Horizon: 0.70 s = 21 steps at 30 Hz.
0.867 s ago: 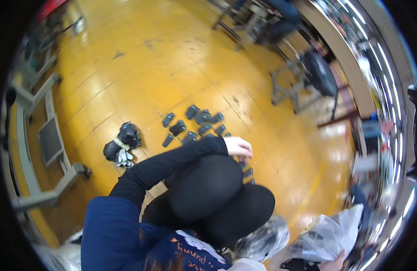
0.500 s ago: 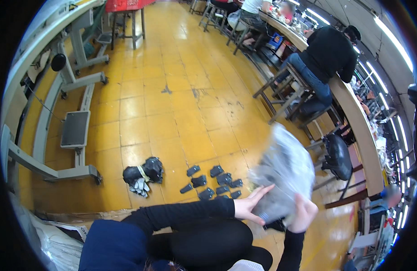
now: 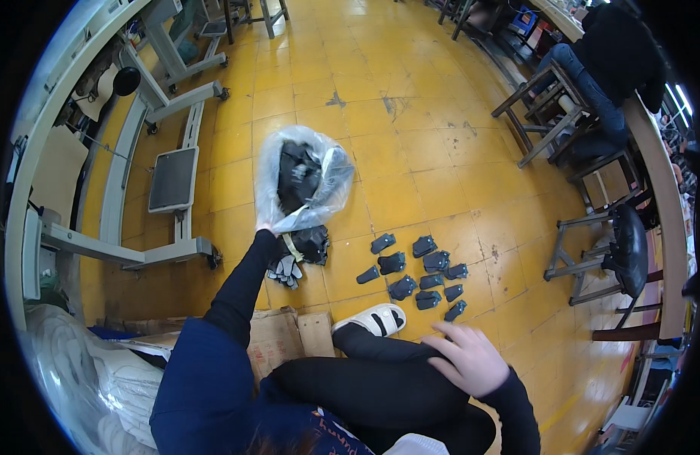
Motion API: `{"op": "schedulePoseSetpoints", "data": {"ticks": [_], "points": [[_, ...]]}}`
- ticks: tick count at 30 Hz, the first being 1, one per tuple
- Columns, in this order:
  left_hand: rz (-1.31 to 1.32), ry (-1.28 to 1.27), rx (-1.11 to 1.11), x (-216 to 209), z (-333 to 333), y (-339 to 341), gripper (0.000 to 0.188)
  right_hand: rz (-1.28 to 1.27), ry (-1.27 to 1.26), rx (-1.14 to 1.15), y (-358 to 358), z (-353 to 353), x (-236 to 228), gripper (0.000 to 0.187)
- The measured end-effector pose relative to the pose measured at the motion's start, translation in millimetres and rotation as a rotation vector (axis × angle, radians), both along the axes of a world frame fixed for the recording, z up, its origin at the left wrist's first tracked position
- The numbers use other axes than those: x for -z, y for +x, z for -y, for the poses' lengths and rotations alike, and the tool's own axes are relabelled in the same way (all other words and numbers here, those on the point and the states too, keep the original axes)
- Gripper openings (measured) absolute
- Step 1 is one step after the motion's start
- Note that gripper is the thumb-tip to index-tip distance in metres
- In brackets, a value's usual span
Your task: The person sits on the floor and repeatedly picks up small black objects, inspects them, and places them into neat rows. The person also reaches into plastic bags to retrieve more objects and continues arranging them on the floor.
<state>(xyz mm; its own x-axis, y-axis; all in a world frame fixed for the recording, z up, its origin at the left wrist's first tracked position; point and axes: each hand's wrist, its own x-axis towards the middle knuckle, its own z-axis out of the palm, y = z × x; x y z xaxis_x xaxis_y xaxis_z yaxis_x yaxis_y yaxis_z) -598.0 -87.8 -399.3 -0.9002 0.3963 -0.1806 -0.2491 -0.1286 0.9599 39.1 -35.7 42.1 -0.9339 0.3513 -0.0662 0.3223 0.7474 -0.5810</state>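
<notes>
My left hand is out to the front left, closed on the rim of a clear plastic bag. Through the bag's open mouth show black pieces, too jumbled to name singly. Partly under the bag and my left wrist lies a bundle of black and grey gloves, with a pale yellow band around it. My right hand is held above my right leg, fingers apart, nothing in it. On the floor ahead of it lie several small dark folded bundles in loose rows.
A cardboard box and a plastic-wrapped pale stack sit at my left. Grey wheeled table legs with a foot pedal stand along the left. At the right are stools, a long bench and a seated person.
The plastic bag has swung from the right front across to the left in my left hand, its mouth now facing up. My right hand has let go of it. The view has shifted too.
</notes>
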Motion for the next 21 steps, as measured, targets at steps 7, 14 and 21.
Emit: {"op": "schedulePoseSetpoints", "data": {"ticks": [7,14,21], "points": [[0.403,-0.007,-0.225,58,16,164,0.064,0.457,-0.24,0.603,113,62,-12,0.034],[0.443,0.027,-0.203,13,26,214,0.059,0.235,-0.591,0.797,143,96,23,0.041],[0.199,-0.293,-0.162,-2,53,287,0.056,0.044,-0.709,0.876,125,100,24,0.043]]}}
